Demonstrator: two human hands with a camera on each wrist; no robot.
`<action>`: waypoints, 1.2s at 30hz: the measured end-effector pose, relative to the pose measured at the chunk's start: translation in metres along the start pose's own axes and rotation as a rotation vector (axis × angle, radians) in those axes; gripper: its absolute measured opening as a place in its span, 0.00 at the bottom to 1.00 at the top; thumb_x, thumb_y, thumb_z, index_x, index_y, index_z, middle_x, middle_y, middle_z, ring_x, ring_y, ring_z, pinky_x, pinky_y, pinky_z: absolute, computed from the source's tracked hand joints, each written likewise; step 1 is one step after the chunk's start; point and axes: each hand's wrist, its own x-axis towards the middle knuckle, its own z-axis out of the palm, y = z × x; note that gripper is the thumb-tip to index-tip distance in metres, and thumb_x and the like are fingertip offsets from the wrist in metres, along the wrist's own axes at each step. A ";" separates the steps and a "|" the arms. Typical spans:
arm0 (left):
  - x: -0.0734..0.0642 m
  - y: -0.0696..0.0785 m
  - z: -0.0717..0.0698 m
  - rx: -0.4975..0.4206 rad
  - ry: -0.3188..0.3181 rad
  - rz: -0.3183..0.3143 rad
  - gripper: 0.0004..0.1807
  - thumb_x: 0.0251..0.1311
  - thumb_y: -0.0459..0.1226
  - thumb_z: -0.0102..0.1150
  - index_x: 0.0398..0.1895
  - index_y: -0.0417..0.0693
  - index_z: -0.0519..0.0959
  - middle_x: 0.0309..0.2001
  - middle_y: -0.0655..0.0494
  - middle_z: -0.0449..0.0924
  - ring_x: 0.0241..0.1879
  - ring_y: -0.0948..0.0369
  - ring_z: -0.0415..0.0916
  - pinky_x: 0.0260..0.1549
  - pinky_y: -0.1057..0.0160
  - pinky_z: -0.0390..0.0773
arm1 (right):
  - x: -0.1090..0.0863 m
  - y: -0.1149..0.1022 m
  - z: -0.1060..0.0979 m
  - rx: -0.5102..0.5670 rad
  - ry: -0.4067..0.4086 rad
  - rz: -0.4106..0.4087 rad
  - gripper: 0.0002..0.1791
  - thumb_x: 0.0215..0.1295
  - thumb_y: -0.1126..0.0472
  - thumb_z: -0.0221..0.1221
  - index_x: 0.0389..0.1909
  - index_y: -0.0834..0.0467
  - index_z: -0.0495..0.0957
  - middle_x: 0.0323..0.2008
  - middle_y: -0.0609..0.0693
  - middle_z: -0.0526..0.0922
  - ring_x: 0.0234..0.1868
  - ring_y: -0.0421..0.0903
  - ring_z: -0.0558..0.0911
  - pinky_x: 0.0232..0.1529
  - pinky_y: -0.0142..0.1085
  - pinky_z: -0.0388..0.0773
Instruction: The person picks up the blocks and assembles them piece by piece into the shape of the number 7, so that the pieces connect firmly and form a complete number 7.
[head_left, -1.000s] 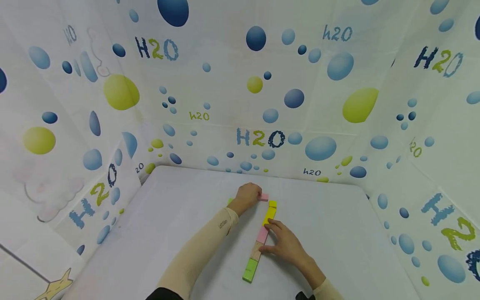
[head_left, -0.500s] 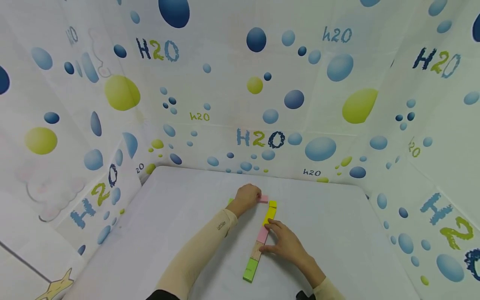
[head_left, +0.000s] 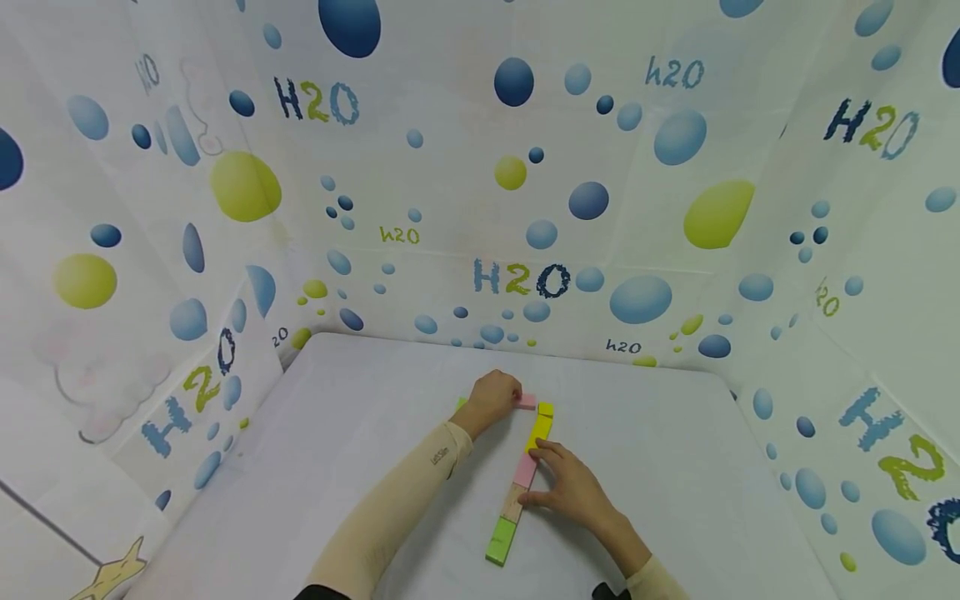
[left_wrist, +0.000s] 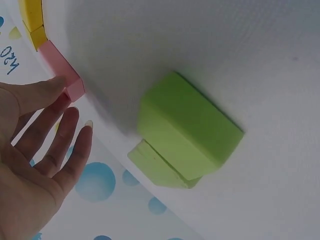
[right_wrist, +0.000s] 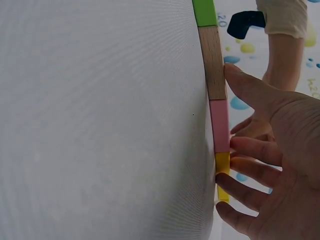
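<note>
My left hand (head_left: 493, 395) pinches a pink block (left_wrist: 62, 70) between thumb and fingertip at the far end of a row of blocks. In the left wrist view this pink block's end meets, or nearly meets, the yellow end of the row. Nearest me the row starts with a green block (head_left: 501, 542), followed by a plain wooden block (right_wrist: 212, 62), a second pink block (right_wrist: 220, 125) and yellow (head_left: 537, 431). Along the row's right side lies my right hand (head_left: 573, 492), fingers spread and relaxed, its thumb at the wooden block and its fingertips by the yellow part.
Two green pieces (left_wrist: 185, 125) lie together beyond my left wrist, mostly hidden by it in the head view. The blocks lie on a white-covered table (head_left: 675, 483). A printed curtain (head_left: 450, 167) with bubbles surrounds the table at the back and sides.
The pink block in my left hand has slid slightly nearer to me, toward the row's yellow end. My right hand and the row stay where they were.
</note>
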 end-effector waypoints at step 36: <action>-0.006 0.001 -0.001 -0.052 -0.063 0.013 0.08 0.70 0.35 0.64 0.45 0.52 0.91 0.46 0.56 0.88 0.45 0.58 0.80 0.56 0.58 0.82 | 0.000 0.001 0.001 -0.014 0.003 -0.003 0.47 0.49 0.32 0.76 0.66 0.56 0.78 0.72 0.55 0.73 0.72 0.58 0.73 0.69 0.56 0.73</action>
